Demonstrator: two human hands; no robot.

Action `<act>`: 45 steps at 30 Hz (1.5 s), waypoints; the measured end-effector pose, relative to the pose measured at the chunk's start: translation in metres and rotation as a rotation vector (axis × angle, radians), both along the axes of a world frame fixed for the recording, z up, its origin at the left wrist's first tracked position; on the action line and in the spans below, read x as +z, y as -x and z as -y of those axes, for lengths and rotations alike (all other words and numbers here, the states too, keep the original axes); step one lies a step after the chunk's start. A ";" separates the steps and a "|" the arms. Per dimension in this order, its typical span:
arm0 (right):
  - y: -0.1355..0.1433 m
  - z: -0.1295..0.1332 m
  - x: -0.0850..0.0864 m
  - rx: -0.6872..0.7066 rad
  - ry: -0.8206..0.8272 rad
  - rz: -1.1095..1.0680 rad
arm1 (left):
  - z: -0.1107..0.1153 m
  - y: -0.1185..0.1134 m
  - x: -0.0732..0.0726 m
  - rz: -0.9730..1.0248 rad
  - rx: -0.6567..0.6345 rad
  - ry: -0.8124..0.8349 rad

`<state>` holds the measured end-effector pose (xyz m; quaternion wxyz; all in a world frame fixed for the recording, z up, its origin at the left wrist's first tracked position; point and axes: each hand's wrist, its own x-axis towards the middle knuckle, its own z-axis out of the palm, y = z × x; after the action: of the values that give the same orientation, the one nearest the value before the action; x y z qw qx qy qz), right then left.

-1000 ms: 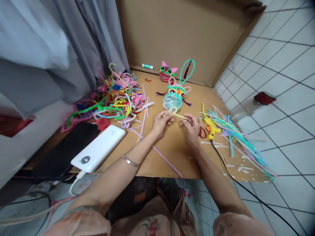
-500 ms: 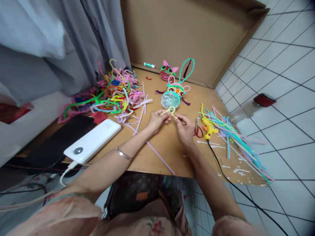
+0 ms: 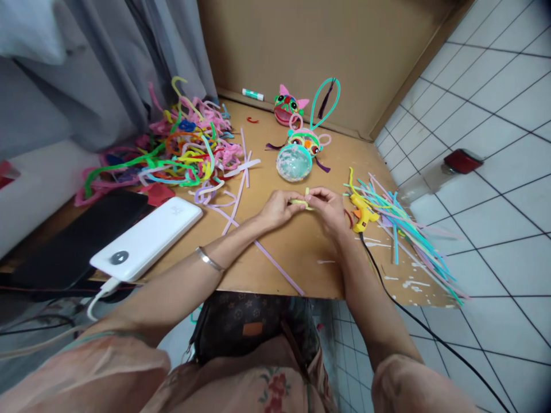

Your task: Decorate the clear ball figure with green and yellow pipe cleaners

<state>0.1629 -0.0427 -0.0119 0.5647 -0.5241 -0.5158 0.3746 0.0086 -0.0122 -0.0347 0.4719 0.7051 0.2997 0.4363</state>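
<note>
A short pale yellow pipe cleaner (image 3: 307, 201) is pinched between my two hands over the middle of the table. My left hand (image 3: 278, 210) grips its left part with thumb and fingers. Close against it, my right hand (image 3: 328, 207) pinches the right part, and the fingers partly hide its shape. Just beyond my hands rests a round clear and teal ball (image 3: 294, 163). Behind that ball lies a decorated animal head (image 3: 306, 140) with pink loop ears and a teal loop. Farther back stands another head (image 3: 287, 106) with pink pointed ears.
Tangled coloured pipe cleaners (image 3: 185, 143) pile up at left, behind a white power bank (image 3: 146, 238). Right of my hands lie a yellow glue gun (image 3: 364, 213), its black cord, and straight pipe cleaners (image 3: 413, 235). A glue stick (image 3: 252, 94) is at the back.
The fingers of my right hand have closed in nearer to my left hand, and the yellow pipe cleaner's raised loop no longer shows. The camera view has shifted slightly.
</note>
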 end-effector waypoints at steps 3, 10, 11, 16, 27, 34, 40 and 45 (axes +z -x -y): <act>-0.004 -0.003 0.006 0.179 0.178 -0.169 | 0.003 0.000 0.002 0.044 -0.059 0.079; -0.006 -0.017 0.022 0.362 0.380 -0.348 | 0.004 -0.004 0.007 0.207 -0.114 0.258; -0.005 -0.019 0.022 0.369 0.395 -0.376 | 0.003 -0.004 0.006 0.232 -0.115 0.286; 0.003 -0.018 0.013 0.339 0.352 -0.454 | 0.003 -0.003 0.001 0.342 -0.099 0.430; 0.014 -0.007 -0.002 0.130 0.086 -0.251 | 0.001 -0.004 0.007 0.538 0.112 0.508; 0.023 -0.003 0.000 0.059 0.016 -0.184 | 0.001 -0.003 0.009 0.589 0.139 0.524; 0.025 -0.002 -0.003 0.014 0.019 -0.150 | 0.002 -0.003 0.008 0.589 0.156 0.500; 0.026 -0.003 -0.006 -0.039 0.006 -0.115 | 0.005 -0.004 0.008 0.575 0.113 0.481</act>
<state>0.1365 -0.0397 -0.0179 0.5989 -0.5133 -0.4713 0.3945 0.0130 -0.0167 -0.0271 0.6639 0.4053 0.2873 0.5589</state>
